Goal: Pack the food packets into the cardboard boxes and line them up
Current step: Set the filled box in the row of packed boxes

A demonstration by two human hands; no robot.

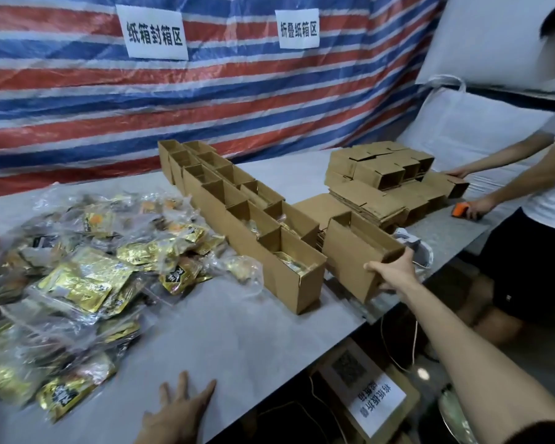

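Observation:
My right hand (393, 273) grips the near corner of an open cardboard box (350, 251) at the table's right edge, held slightly apart from the rows. Two rows of open cardboard boxes (237, 200) run diagonally from the back toward me; the nearest box (297, 274) holds a gold packet. A heap of gold and clear food packets (77, 277) covers the left of the grey table (231, 341). My left hand (178, 411) rests flat on the table near the front edge, fingers spread, holding nothing.
Flat and folded cardboard boxes (382, 184) are stacked at the back right. A second person (532, 200) stands on the right, one hand on those boxes, the other on an orange tool (460, 209). A striped tarp (205, 100) hangs behind. A box with cables sits under the table.

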